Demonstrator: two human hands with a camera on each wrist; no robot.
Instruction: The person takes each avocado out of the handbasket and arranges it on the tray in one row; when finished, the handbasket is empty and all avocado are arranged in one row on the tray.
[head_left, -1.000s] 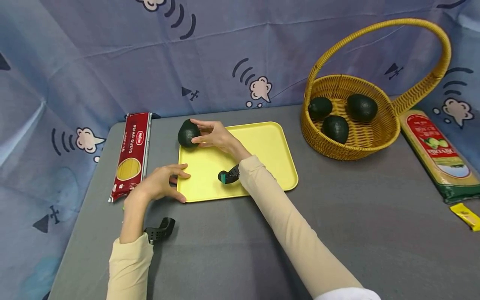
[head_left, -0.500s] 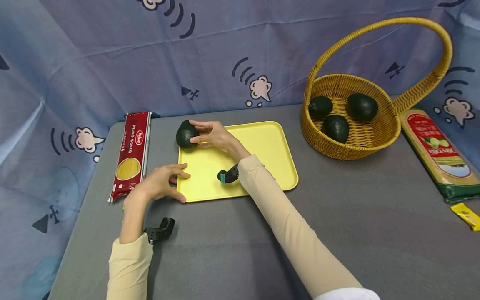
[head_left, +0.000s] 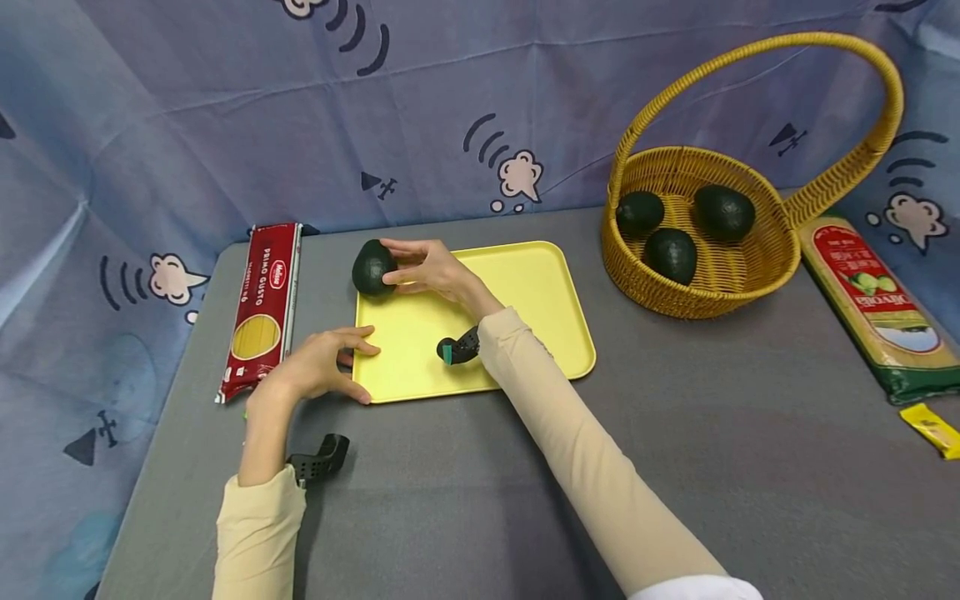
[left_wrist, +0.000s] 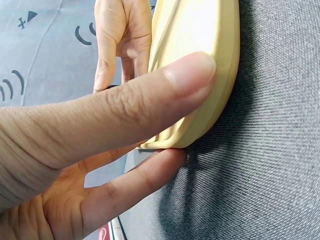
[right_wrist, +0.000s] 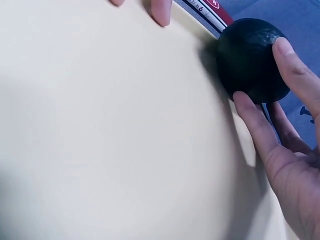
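Note:
A dark green avocado (head_left: 371,268) is at the far left corner of the yellow tray (head_left: 525,292). My right hand (head_left: 433,272) holds it from the right; in the right wrist view, the thumb and fingertips press on the avocado (right_wrist: 247,62). At the tray's near left corner is my left hand (head_left: 318,365). In the left wrist view its thumb lies across the tray's edge (left_wrist: 227,65), with a finger against the corner below, gripping it. Whether the avocado touches the tray is hard to tell.
A yellow wicker basket (head_left: 693,305) with a tall handle holds several avocados (head_left: 723,213) at the back right. Beside it lies a rice bag (head_left: 873,300) and a small yellow packet (head_left: 933,430). A red spaghetti pack (head_left: 262,308) lies left of the tray.
The avocado and right hand have shifted very slightly left since the first frame. The left hand stays at the tray's corner.

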